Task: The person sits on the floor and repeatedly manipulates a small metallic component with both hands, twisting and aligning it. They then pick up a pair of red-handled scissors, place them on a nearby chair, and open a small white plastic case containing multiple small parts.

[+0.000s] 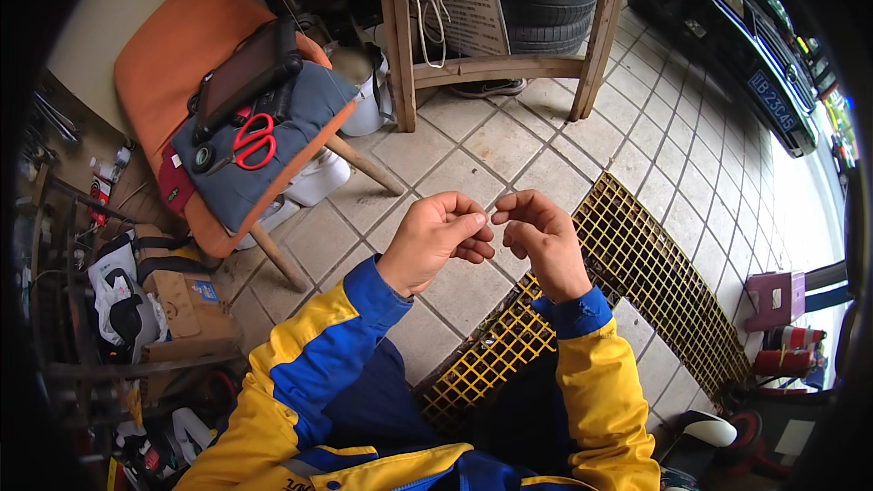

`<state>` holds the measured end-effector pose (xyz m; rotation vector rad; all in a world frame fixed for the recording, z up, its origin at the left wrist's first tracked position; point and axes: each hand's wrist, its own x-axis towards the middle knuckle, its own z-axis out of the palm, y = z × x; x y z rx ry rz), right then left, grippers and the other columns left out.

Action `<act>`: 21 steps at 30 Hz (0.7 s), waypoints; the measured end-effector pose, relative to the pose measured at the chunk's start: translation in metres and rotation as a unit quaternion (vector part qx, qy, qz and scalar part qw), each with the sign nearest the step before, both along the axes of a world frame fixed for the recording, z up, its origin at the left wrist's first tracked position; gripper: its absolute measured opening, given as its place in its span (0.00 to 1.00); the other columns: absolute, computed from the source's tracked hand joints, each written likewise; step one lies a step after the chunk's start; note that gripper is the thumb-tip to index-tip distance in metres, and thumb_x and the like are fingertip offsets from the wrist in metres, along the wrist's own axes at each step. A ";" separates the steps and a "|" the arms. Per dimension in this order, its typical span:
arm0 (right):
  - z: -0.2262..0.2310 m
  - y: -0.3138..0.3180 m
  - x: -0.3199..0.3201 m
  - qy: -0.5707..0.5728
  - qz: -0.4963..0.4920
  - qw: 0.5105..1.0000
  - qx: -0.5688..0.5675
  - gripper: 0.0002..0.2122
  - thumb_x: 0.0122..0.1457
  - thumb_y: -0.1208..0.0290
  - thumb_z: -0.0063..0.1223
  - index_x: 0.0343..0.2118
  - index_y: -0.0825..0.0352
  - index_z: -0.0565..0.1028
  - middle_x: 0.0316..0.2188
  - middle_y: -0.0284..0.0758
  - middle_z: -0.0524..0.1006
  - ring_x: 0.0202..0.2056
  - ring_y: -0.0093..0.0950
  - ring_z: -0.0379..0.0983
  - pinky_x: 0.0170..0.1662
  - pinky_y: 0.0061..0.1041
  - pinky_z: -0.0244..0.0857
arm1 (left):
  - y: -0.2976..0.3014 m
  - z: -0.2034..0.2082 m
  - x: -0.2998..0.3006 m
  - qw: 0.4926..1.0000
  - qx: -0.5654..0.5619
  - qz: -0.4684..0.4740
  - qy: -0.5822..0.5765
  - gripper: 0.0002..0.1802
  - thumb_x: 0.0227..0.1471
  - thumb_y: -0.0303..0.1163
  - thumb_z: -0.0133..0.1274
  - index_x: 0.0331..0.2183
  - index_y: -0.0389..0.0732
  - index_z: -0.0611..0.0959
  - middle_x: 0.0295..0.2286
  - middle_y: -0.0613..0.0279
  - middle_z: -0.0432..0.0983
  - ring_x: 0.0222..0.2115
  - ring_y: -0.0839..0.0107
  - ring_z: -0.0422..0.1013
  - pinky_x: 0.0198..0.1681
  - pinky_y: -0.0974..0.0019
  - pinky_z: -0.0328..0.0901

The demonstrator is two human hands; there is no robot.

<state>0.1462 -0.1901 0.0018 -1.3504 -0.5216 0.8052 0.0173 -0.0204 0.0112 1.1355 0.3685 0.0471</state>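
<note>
My left hand (435,238) and my right hand (543,241) are raised in front of me at the middle of the view, fingertips close together. The left thumb presses against its curled forefinger in a pinch. On the right, the fingers bend inward toward the left fingertips, also closed. Whatever lies between the fingertips, if anything, is too small to make out. Both forearms wear yellow and blue sleeves (605,391). Beneath the hands are pale floor tiles (436,295) and a yellow floor grating (496,345).
An orange chair (168,45) at left bears a blue cushion, red-handled scissors (255,141), a roll of tape (202,159) and a dark tablet-like device (245,82). Beyond stand a wooden frame (400,45) and tyres (546,0). A cardboard box (195,309) sits left; a dark car (746,36) is far right.
</note>
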 end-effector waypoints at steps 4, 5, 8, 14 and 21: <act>0.000 0.002 -0.002 -0.071 -0.001 0.997 0.003 0.08 0.66 0.78 0.56 0.45 0.73 0.80 0.34 0.31 0.82 0.36 0.19 0.76 0.44 0.19 0.71 | -0.001 0.000 0.001 1.000 0.021 -0.002 -0.006 0.08 0.69 0.31 0.54 0.43 0.36 0.79 0.35 0.58 0.83 0.35 0.69 0.83 0.40 0.66 0.78; 0.000 0.002 -0.002 -0.071 0.003 0.997 -0.013 0.07 0.66 0.77 0.57 0.43 0.74 0.80 0.34 0.31 0.82 0.36 0.18 0.76 0.44 0.19 0.70 | -0.001 0.000 0.001 1.000 0.025 -0.004 -0.009 0.08 0.69 0.31 0.54 0.43 0.36 0.79 0.35 0.58 0.83 0.35 0.68 0.83 0.41 0.65 0.79; 0.002 0.001 -0.001 -0.056 -0.008 0.998 -0.033 0.08 0.67 0.73 0.59 0.36 0.74 0.81 0.32 0.30 0.82 0.37 0.17 0.74 0.44 0.20 0.69 | -0.002 0.000 0.002 0.999 0.015 0.038 -0.022 0.07 0.67 0.29 0.55 0.42 0.35 0.80 0.34 0.57 0.83 0.32 0.68 0.82 0.37 0.66 0.78; 0.005 0.000 0.000 -0.002 -0.024 0.999 -0.039 0.07 0.66 0.72 0.57 0.34 0.70 0.82 0.28 0.25 0.79 0.31 0.15 0.70 0.36 0.18 0.65 | -0.004 -0.002 0.003 0.996 0.003 0.053 -0.066 0.06 0.68 0.29 0.52 0.42 0.36 0.80 0.38 0.57 0.83 0.37 0.68 0.82 0.43 0.65 0.78; 0.006 -0.004 0.003 0.045 -0.005 0.998 -0.044 0.07 0.66 0.72 0.55 0.33 0.67 0.82 0.22 0.21 0.73 0.23 0.11 0.62 0.26 0.15 0.54 | -0.002 -0.001 0.003 0.991 -0.011 0.077 -0.110 0.07 0.69 0.31 0.51 0.43 0.37 0.80 0.41 0.59 0.82 0.45 0.74 0.76 0.56 0.65 0.68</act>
